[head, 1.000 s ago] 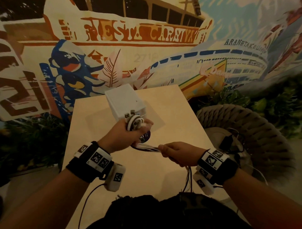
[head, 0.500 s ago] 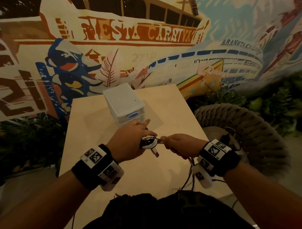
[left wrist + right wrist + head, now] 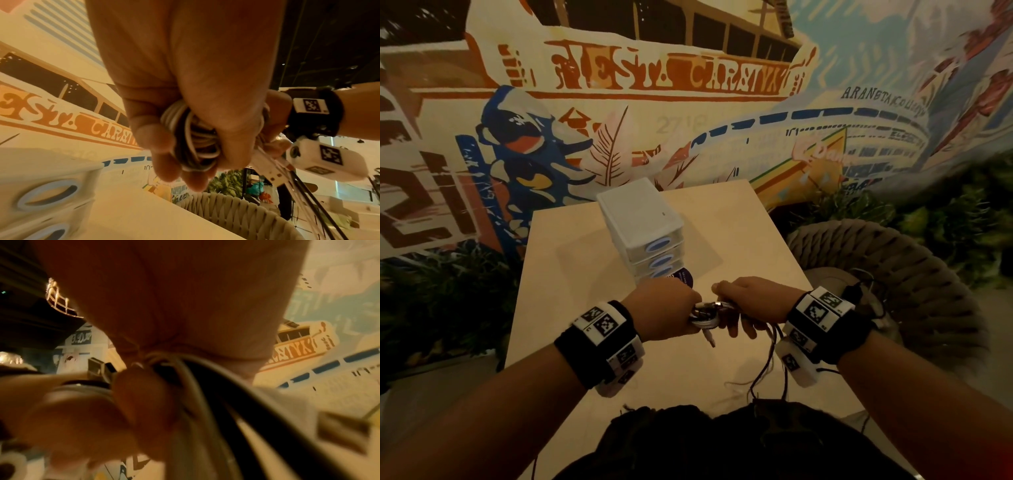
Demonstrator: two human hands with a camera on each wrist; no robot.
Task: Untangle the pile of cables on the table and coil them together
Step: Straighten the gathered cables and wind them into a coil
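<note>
A small coil of white and dark cables (image 3: 703, 313) (image 3: 192, 142) sits in my left hand (image 3: 666, 310) (image 3: 185, 129), whose fingers are curled round the loops above the table's near half. Right beside it, my right hand (image 3: 751, 303) (image 3: 164, 353) grips the loose strands (image 3: 205, 386) that lead out of the coil. Those strands (image 3: 770, 353) hang down from the right hand toward my lap. A white plug end (image 3: 710, 339) (image 3: 273, 174) dangles below the coil.
A white stack of small drawers (image 3: 642, 226) stands on the light wooden table (image 3: 750, 240) just beyond my hands, with a dark round tag (image 3: 685, 275) at its base. A woven rope chair (image 3: 893, 267) holding a black charger is on the right. A painted wall lies behind.
My left hand has turned over and come down from in front of the drawer unit. The two hands have closed in until they nearly touch, and the loose strands between them have been taken up.
</note>
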